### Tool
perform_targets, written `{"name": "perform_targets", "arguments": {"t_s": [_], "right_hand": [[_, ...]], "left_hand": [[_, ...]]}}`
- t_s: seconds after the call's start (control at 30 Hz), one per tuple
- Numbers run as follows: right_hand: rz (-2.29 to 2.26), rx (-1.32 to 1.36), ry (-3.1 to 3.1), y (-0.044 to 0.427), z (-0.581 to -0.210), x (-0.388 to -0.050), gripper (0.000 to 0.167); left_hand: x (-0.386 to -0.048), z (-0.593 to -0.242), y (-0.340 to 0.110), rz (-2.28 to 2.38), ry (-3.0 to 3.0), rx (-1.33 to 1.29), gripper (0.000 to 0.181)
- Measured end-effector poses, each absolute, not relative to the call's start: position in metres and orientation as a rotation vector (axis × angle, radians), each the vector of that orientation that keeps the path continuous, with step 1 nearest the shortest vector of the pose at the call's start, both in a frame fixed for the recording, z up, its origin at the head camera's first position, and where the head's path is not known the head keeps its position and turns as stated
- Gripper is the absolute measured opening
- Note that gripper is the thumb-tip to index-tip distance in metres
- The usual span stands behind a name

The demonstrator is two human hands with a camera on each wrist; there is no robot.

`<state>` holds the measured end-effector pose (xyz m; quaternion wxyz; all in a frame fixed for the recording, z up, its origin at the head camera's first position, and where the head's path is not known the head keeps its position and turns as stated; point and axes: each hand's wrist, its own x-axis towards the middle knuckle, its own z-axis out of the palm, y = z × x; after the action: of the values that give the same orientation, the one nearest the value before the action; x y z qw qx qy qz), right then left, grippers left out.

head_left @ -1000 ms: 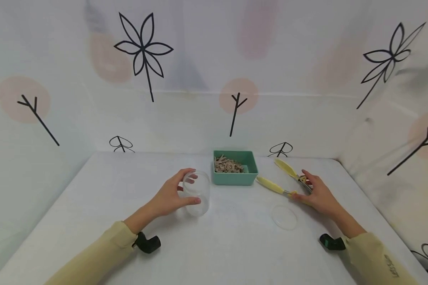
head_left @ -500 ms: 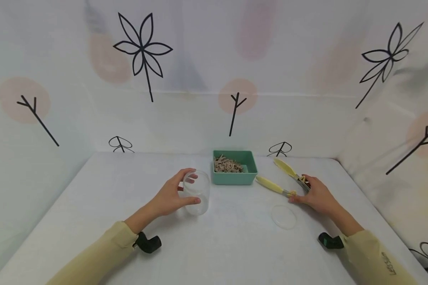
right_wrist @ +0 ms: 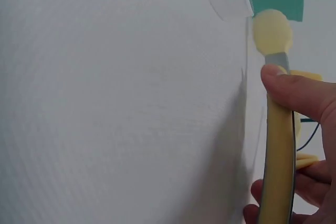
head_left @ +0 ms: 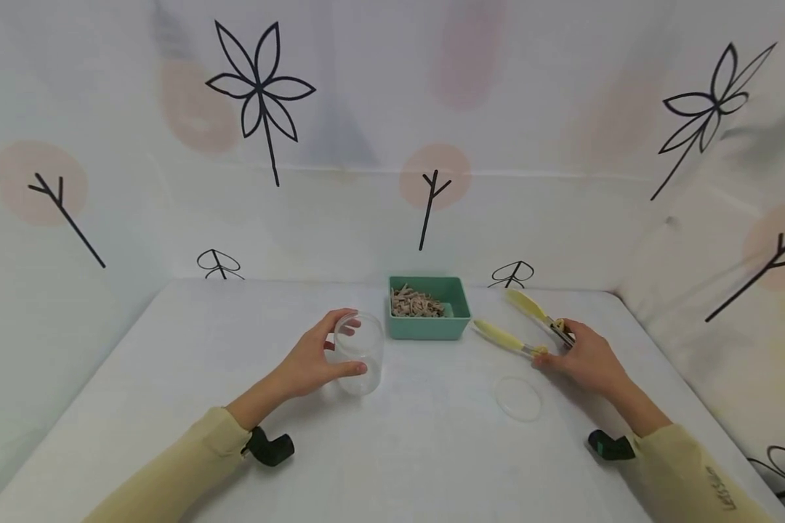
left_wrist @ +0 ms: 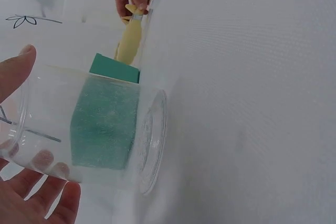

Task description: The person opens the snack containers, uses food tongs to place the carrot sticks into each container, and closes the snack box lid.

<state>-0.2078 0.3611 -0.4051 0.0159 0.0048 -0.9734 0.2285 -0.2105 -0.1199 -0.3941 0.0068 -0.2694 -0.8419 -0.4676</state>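
Note:
In the head view, my left hand (head_left: pixel 307 363) holds a clear, see-through jar (head_left: pixel 361 378) upright, thumb on the near side and fingers round the far side. The jar's base is at the table in the left wrist view. My right hand (head_left: pixel 591 362) grips yellow-tipped metal tongs (head_left: pixel 500 337) by their arms, the two tips spread apart and pointing toward the back left. In the right wrist view, the thumb lies on one yellow-padded arm of the tongs (right_wrist: pixel 280 161), while fingers curl at the other side. A clear round lid (head_left: pixel 519 399) lies flat in front of the tongs.
A green rectangular tub (head_left: pixel 428 330) stands at the back middle, between jar and tongs. Brownish dry shreds (head_left: pixel 417 301) are heaped mostly in its left part. The white table (head_left: pixel 392 457) meets a patterned white cloth (head_left: pixel 340 225) behind and at both sides.
My right hand's fingers have drawn in round the tongs, whose tips have shifted slightly up and right in the view. The left hand and jar have stayed in place.

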Motion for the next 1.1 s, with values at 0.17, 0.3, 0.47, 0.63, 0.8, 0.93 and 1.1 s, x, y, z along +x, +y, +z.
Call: {"name": "perform_targets", "arguments": {"t_s": [0.17, 0.3, 0.47, 0.63, 0.8, 0.93, 1.1], "right_hand": [[0.686, 0.038, -2.986, 0.362, -0.394, -0.204, 0.096], [0.638, 0.114, -2.954, 0.362, -0.383, -0.202, 0.09], [0.588, 0.18, -2.942, 0.36, -0.367, -0.202, 0.086], [0.557, 0.232, -2.934, 0.355, -0.35, -0.205, 0.075], [0.527, 0.296, -2.943, 0.343, -0.334, -0.209, 0.076], [0.532, 0.371, -2.962, 0.328, -0.327, -0.214, 0.073], [0.532, 0.463, -2.993, 0.307, -0.318, -0.224, 0.062]], "left_hand": [[-0.209, -0.394, -0.12, -1.492, -2.641, -0.829, 0.091], [-0.21, -0.392, -0.119, -1.49, -2.646, -0.831, 0.092], [-0.211, -0.39, -0.118, -1.503, -2.613, -0.844, 0.082], [-0.213, -0.39, -0.118, -1.565, -2.582, -0.874, 0.074], [-0.213, -0.389, -0.117, -1.622, -2.578, -0.869, 0.071], [-0.214, -0.385, -0.117, -1.662, -2.586, -0.818, 0.071], [-0.218, -0.384, -0.119, -1.711, -2.57, -0.8, 0.071]]}}
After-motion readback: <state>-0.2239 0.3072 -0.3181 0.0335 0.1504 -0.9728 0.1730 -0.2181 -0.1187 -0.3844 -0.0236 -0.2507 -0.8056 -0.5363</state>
